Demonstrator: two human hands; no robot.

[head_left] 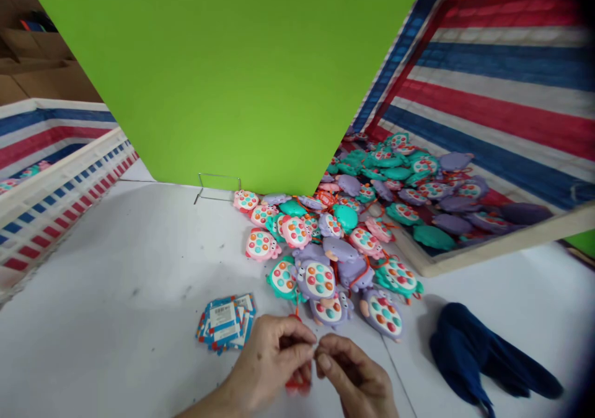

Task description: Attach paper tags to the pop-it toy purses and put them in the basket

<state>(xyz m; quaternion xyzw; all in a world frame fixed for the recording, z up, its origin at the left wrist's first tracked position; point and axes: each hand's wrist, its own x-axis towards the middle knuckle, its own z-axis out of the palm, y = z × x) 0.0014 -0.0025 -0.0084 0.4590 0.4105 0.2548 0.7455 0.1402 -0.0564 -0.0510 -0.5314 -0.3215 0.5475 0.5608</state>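
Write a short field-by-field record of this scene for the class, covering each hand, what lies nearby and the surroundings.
Left hand: fingertips pinched against the right hand's; anything held is too small to tell
Right hand: fingertips pinched, meeting the left's
Under hands: red piece
Left of hands: barcode cards, stacked
Ahead: pile of purple, teal and pink toys, some with red cords
Surface: white table
Right: striped basket holding more toys; blue cloth
Far left: striped crate
Behind: green board
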